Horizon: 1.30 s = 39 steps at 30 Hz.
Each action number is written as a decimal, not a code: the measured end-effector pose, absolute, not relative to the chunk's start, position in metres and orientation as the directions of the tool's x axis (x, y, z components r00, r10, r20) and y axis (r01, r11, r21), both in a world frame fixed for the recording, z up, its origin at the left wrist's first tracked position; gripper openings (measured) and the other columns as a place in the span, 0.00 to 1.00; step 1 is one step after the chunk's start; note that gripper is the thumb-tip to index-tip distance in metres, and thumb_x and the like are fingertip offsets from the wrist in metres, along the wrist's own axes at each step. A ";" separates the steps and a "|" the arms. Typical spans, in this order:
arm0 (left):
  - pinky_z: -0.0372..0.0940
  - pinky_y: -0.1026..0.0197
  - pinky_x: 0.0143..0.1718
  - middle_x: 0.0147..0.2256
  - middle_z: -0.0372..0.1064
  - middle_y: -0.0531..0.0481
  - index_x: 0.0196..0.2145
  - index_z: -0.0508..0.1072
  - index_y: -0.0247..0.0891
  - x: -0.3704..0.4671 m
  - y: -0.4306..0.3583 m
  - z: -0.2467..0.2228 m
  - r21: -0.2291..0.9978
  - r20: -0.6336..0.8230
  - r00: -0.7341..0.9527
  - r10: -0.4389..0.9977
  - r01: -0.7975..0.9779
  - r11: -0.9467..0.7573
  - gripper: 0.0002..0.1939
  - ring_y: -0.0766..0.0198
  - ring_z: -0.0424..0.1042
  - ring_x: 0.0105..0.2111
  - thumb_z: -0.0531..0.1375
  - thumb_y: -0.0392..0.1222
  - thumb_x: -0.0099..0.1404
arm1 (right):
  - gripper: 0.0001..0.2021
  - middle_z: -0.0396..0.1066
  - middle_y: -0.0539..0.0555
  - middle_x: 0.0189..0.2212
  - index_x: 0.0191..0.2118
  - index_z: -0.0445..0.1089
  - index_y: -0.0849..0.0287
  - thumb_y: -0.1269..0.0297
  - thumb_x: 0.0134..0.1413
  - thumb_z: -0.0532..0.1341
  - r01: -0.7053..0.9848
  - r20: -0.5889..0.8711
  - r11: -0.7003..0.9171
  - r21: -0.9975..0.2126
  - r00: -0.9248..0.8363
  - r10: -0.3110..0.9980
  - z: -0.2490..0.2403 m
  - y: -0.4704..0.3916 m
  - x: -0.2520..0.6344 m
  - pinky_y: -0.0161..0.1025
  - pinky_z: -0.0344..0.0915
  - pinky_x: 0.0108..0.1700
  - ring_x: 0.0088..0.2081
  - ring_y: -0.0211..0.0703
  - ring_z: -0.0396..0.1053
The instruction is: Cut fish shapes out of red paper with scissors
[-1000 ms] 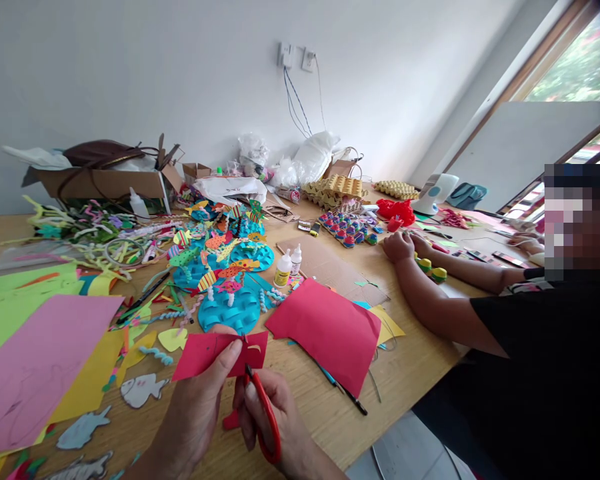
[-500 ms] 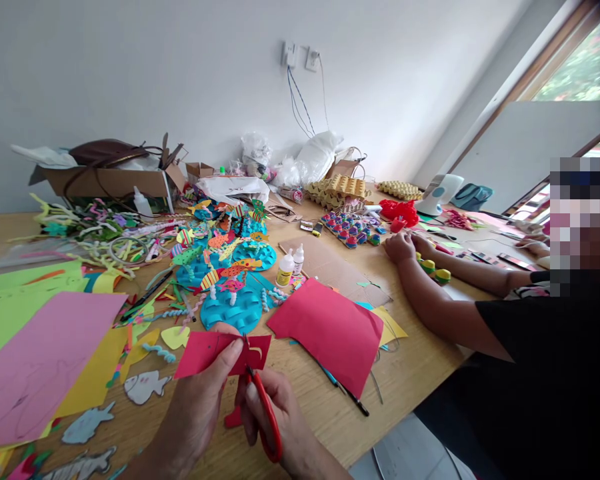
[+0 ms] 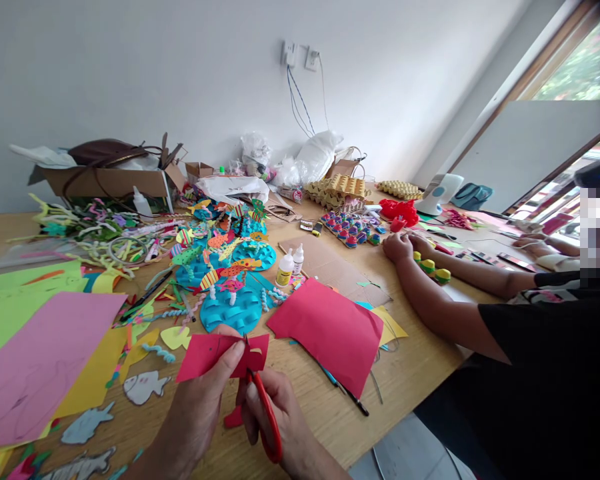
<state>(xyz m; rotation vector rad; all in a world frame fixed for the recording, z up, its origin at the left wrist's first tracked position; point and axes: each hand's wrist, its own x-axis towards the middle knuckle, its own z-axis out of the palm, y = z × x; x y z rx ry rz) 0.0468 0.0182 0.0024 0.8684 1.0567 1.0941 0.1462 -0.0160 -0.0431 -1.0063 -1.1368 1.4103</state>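
Note:
In the head view, my left hand (image 3: 207, 380) pinches a small piece of red paper (image 3: 200, 355), thumb on top. Pencil marks show on the paper, and a curved cut opens near its right end. My right hand (image 3: 280, 400) is closed round the red handles of a pair of scissors (image 3: 270, 420), whose blades reach up through the paper. Below the paper, a small red scrap (image 3: 233, 418) lies on the table by my right fingers. A larger red sheet (image 3: 333, 330) rests to the right of my hands.
Blue paper discs (image 3: 233, 303) with paper fish stand just beyond my hands, beside glue bottles (image 3: 285, 268). Pink paper (image 3: 55, 367) and fish cutouts (image 3: 145, 387) lie to the left. A co-worker's arms (image 3: 425, 300) rest on the table at right, near egg-carton pieces (image 3: 427, 267).
The red paper has shifted and turned very slightly in my left hand, by the scissor blades. The co-worker at right has leaned back to the right.

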 end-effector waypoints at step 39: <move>0.67 0.62 0.33 0.27 0.76 0.53 0.30 0.76 0.38 0.027 0.037 0.010 0.903 -0.205 0.363 0.909 -0.289 0.319 0.06 0.62 0.71 0.28 0.65 0.40 0.53 | 0.26 0.53 0.42 0.09 0.19 0.58 0.60 0.38 0.47 0.57 -0.214 -0.058 -0.098 -0.972 -0.183 0.981 -0.041 -0.020 0.158 0.28 0.47 0.16 0.11 0.27 0.48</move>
